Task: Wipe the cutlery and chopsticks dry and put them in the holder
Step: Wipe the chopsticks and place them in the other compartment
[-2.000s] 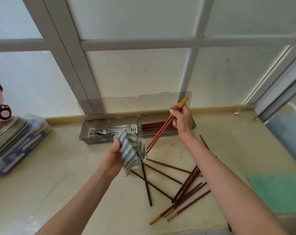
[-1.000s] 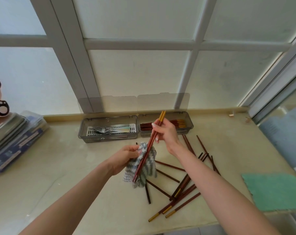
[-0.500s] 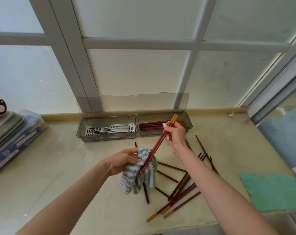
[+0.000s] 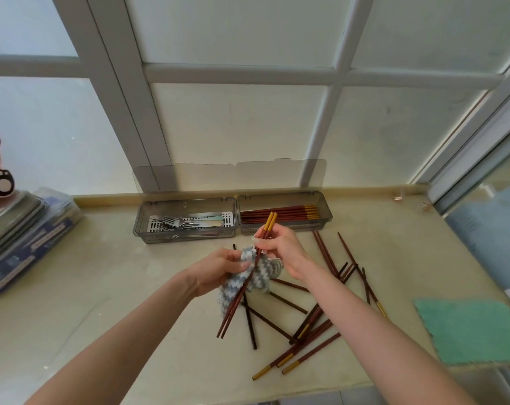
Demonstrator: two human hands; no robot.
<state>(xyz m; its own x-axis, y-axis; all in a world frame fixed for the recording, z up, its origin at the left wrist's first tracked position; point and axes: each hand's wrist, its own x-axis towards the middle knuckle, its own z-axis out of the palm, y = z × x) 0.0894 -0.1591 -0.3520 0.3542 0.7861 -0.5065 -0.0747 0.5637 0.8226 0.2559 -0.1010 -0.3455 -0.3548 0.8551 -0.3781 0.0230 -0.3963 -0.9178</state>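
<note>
Now your right hand (image 4: 280, 249), pinching the pair of red-brown, gold-ended chopsticks (image 4: 230, 312), sits nearer the blue-and-white zigzag cloth (image 4: 261, 274) gripped in your left hand (image 4: 218, 270) than a moment ago, tips poking out below it, so wiping continues and the grey plastic holder (image 4: 306, 226) at the beige counter's (image 4: 116, 287) far edge waits.

Frosted white-framed window (image 4: 239, 118) above beige countertop (image 4: 101, 287)

Grips the cloth (image 4: 239, 283) in the left hand (image 4: 218, 270), pinches a pair of chopsticks (image 4: 233, 313) near the upper end with the right hand (image 4: 280, 249), both bare forearms reaching forward.
</note>
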